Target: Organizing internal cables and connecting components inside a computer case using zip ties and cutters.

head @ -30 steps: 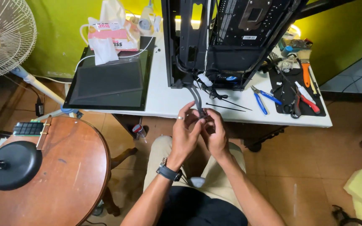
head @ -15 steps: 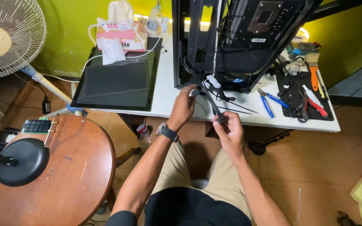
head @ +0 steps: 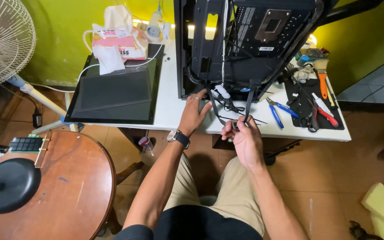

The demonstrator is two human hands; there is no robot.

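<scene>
Head view, the only one I'm getting: I'm sitting at the white desk (head: 174,111) with both hands working the black cables (head: 227,106) hanging out of the open computer case (head: 245,44).

My left hand (head: 194,114) is reaching up to the bottom front corner of the case, fingers loosely spread and resting against the cable bundle where it's leaving the frame. It isn't clenched, more steadying than grabbing. My right hand (head: 241,135) is lower, just off the desk edge, with its grip pinched shut on the end of a flat black cable (head: 248,104) running straight up into the case. I can't tell whether there's a connector in that pinch, since my fingers are covering it.

What's worrying me: the cable is looking fairly taut between my right hand and the case, so any harder pull could be yanking a plug or bending pins inside, where I'm seeing nothing. The white-tipped connectors (head: 222,92) are dangling loose right beside my left fingers, so they could be snagging too.

Also, the blue-handled pliers (head: 281,111) are lying close to my right wrist, and the dark glass panel (head: 116,95) is sitting flat to my left. A careless elbow could be shoving either one off.
</scene>
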